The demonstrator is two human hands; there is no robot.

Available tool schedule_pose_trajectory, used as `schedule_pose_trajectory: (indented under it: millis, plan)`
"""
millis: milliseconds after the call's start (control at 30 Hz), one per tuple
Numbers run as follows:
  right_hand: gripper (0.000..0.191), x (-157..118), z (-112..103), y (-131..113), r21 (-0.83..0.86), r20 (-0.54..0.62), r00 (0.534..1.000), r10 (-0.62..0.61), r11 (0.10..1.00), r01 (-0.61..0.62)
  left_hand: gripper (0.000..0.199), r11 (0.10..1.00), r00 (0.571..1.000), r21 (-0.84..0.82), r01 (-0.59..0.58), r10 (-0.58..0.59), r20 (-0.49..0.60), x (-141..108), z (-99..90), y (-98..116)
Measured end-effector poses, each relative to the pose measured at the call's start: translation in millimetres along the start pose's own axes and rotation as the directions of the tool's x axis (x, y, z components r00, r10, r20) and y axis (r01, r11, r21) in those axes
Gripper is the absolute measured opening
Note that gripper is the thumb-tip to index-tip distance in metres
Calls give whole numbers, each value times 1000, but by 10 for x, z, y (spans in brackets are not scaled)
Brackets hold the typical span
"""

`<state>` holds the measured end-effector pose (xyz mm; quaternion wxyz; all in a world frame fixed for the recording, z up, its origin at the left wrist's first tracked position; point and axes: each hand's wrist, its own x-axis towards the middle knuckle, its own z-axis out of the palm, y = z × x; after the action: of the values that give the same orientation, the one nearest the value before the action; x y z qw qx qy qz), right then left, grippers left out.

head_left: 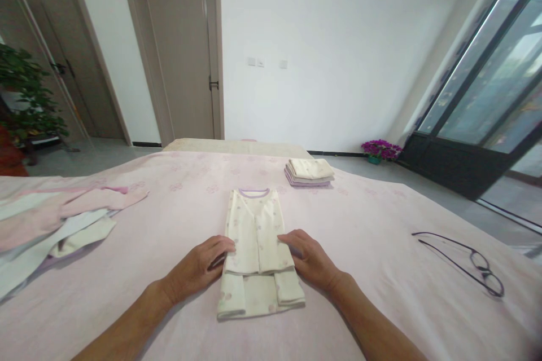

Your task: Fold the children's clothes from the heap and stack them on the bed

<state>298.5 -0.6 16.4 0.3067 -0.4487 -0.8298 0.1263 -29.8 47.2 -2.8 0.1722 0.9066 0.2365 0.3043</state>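
Observation:
A cream garment (262,231) with small dots and a purple neckline lies on the pink cloth, its sides and sleeves folded inward. Its neckline points away from me, and its lower part shows beneath an upper folded layer. My left hand (207,259) is at the garment's left edge, fingers curled together with the fingertips on the fabric. On the right edge rests my right hand (309,256), its fingers also bent and closed on the fabric side.
A folded stack (309,172) of cream and purple clothes sits beyond the garment to the right. Loose pink and white clothes (63,220) spread at the left. Black-framed glasses (478,265) lie at the right on the pink cloth (372,248).

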Motion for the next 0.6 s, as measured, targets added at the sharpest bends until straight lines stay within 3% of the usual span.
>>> schedule_pose_trajectory:
  millis: [300,467,600]
  plan:
    - [43,40,11,-25,-284,-10,989,-145,949,136,19,981,999,192,-31,37,-30,37,34,9]
    - [39,2,33,6,-145,69,971,-230,961,238,17,945,996,320,-70,87,-37,40,-8,29]
    - [33,-56,9,-15,-18,23,992,-126,992,127,21,968,998,244,-55,64,-28,-3,-47,32]
